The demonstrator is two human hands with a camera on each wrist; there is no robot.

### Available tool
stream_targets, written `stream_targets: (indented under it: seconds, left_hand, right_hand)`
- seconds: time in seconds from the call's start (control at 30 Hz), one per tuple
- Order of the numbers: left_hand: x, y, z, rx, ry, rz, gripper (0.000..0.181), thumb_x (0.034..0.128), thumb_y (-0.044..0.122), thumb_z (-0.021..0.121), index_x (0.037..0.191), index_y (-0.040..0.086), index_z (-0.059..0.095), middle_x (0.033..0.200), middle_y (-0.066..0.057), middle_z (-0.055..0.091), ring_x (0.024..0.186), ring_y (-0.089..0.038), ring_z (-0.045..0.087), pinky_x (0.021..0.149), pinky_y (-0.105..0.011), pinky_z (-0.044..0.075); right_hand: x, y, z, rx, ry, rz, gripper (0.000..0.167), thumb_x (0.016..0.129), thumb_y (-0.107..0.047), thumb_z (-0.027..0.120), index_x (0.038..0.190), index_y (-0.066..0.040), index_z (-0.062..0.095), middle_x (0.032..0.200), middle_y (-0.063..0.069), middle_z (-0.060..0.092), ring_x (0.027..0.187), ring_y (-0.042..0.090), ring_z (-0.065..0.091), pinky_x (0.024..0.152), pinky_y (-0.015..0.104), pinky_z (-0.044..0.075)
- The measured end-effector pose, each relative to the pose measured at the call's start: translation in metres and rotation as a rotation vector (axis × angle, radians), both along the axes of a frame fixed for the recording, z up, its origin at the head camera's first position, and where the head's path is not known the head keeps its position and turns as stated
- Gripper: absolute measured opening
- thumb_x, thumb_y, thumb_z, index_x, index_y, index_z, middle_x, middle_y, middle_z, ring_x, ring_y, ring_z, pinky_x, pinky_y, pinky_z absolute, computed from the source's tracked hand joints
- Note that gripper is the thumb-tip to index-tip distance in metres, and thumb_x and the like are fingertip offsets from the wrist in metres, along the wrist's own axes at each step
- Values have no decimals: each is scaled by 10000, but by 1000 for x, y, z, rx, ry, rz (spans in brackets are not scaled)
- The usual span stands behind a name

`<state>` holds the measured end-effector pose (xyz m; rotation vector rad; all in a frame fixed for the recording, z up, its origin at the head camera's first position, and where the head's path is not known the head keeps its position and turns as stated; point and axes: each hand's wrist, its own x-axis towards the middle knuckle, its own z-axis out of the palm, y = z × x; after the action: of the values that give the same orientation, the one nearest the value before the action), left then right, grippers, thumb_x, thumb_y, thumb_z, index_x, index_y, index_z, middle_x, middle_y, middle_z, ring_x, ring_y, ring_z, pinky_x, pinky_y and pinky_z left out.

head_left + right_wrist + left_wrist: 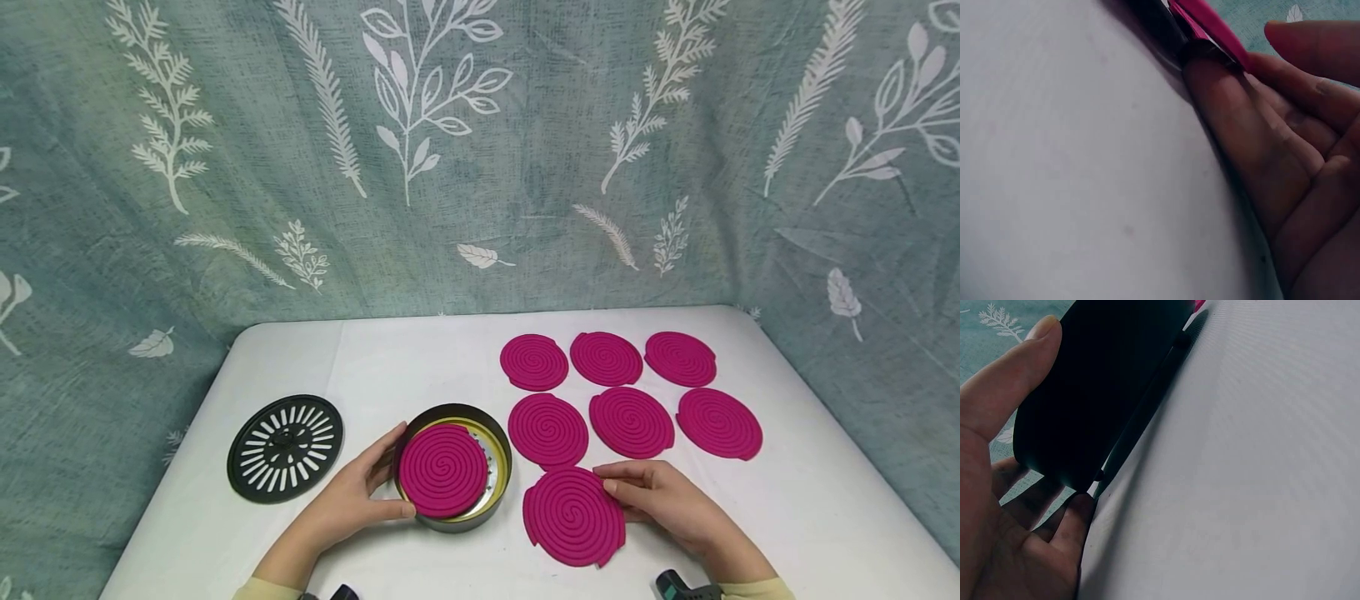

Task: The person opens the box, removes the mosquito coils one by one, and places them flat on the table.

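My left hand (pixel 358 492) grips the left side of a round, dark-sided tin (pixel 501 492) with a gold-coloured inside. Its thumb lies at the front and its fingers at the back; in the left wrist view the tin's dark side (pixel 1091 394) fills the grasp. Inside the tin a magenta mosquito coil (pixel 442 471) lies off to the left, baring some of the floor at right. My right hand (pixel 663 504) holds another magenta coil (pixel 573 517) by its right edge. In the right wrist view that coil's edge (pixel 1219 28) meets the fingers, partly out of frame.
Several more magenta coils (pixel 547 429) lie flat in two rows at the back right of the white table (pixel 420 350). A black slotted round lid (pixel 285 450) lies at the left. Behind the table hangs a green leaf-patterned cloth (pixel 525 167).
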<state>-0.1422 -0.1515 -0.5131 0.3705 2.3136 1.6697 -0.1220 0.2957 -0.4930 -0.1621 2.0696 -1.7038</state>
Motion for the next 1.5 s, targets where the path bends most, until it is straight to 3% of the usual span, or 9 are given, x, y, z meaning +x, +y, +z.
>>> stream_targets:
  seconds: [0.3, 0.7, 1.5]
  left_hand:
    - [0, 0, -1, 2, 1, -1, 1122, 644, 302, 942, 1566, 266, 304, 1543, 40, 366, 1416, -143, 339, 1108, -183, 350]
    - [1, 0, 2, 15, -4, -11, 1112, 657, 284, 938, 1567, 248, 300, 1549, 28, 357, 1420, -143, 330, 1114, -183, 344]
    - [1, 1, 1, 2, 8, -7, 1108, 659, 280, 936, 1567, 251, 301, 1555, 12, 351, 1424, -159, 328, 1118, -200, 344]
  right_hand:
    - [1, 7, 3, 25, 26, -63, 449, 971, -192, 643, 1265, 141, 581, 1224, 228, 637, 1071, 264, 665, 855, 369, 603]
    - [0, 9, 5, 8, 8, -98, 526, 971, -211, 647, 1346, 128, 503, 1171, 209, 669, 1067, 276, 670, 878, 369, 596]
    - [1, 10, 6, -26, -13, -84, 540, 981, -202, 631, 1369, 136, 467, 1162, 233, 663, 1077, 321, 662, 888, 376, 593]
